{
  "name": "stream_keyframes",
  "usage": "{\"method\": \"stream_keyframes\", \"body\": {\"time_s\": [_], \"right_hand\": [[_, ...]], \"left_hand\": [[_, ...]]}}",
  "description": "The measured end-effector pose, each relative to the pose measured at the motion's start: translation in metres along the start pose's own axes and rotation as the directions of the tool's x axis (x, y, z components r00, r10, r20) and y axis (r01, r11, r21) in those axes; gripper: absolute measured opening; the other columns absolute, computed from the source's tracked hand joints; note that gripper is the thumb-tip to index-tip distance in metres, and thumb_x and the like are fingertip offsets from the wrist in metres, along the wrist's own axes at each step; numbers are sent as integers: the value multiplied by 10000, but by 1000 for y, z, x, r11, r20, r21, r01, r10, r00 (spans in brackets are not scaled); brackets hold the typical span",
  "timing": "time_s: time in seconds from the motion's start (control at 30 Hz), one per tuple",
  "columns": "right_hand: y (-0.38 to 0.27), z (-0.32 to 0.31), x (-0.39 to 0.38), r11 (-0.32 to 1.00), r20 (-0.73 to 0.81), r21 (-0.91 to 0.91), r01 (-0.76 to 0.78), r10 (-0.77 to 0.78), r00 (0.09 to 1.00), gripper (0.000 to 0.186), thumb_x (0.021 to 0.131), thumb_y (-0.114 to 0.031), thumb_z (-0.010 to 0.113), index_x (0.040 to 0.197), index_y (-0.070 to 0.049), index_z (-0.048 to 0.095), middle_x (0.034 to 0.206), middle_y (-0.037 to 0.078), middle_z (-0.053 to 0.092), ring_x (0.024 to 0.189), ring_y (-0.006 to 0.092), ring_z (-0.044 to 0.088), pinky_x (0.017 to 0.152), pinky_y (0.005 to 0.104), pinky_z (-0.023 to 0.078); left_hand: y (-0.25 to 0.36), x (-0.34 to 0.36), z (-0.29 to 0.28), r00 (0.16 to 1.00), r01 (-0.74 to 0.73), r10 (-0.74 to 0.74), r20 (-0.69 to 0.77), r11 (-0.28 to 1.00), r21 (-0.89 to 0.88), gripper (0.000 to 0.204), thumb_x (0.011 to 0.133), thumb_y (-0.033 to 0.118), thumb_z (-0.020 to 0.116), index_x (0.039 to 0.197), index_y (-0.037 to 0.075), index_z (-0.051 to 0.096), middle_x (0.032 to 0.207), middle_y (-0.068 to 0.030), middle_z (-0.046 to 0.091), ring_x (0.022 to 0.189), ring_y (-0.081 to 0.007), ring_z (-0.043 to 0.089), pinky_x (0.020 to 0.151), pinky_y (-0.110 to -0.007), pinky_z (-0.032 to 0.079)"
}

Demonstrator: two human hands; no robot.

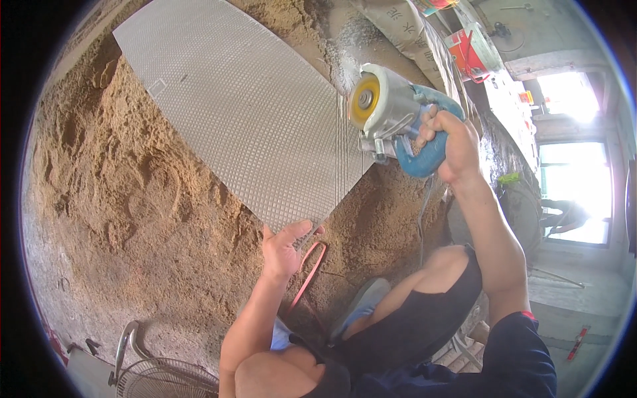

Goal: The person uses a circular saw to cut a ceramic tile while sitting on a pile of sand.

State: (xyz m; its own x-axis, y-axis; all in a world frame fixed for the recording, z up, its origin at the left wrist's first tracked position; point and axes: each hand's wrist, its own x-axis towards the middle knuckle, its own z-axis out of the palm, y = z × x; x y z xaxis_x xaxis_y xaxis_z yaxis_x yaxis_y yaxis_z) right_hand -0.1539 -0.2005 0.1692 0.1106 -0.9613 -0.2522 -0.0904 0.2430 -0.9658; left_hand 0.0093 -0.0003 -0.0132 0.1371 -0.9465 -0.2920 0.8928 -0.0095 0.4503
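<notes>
"While the right hand wraps round the blue handle of the power cutter, why does the left hand pinch the textured grey tile?"

"Probably to steady it: loose sand lies beneath and around it. The thumb presses on top; the fingers below are mostly hidden."

"And that firm right grip?"

"Likely to control the yellow disc, held beside the tile's right edge, near several dark parallel lines. I can't tell whether it touches."

"Where's the tile, then?"

"Its near corner sits in the left hand, the rest stretching forward and leftward. The right hand is beyond its right edge, not touching it."
</notes>
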Motion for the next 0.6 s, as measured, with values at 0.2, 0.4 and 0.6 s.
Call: {"method": "stream_keyframes", "body": {"time_s": [0.2,0.4,0.6], "right_hand": [[-1,0,-4,1000,-4,-12,-6,6,1000,117,768,-6,519,867,9,579,720,49,515,604,137,481,568,291,424],[1,-4,-5,999,16,-53,-8,9,1000,138,788,-12,496,921,5,529,726,67,505,617,160,492,608,325,446],[0,0,-10,999,-12,-36,4,-4,1000,45,750,10,520,781,-9,546,717,68,521,590,149,502,556,309,440]], "left_hand": [[-3,1,-4,1000,1,-1,9,1000,9,350,794,20,605,1122,-78,533,942,-195,670,806,-308,682,761,-444,565],[-4,2,-5,999,-13,12,35,1000,21,334,800,36,612,1113,-59,542,952,-188,668,796,-304,677,755,-442,563],[-3,1,-4,1000,2,-2,7,1000,15,362,798,33,607,1138,-62,532,958,-186,669,800,-301,677,760,-440,560]]}}
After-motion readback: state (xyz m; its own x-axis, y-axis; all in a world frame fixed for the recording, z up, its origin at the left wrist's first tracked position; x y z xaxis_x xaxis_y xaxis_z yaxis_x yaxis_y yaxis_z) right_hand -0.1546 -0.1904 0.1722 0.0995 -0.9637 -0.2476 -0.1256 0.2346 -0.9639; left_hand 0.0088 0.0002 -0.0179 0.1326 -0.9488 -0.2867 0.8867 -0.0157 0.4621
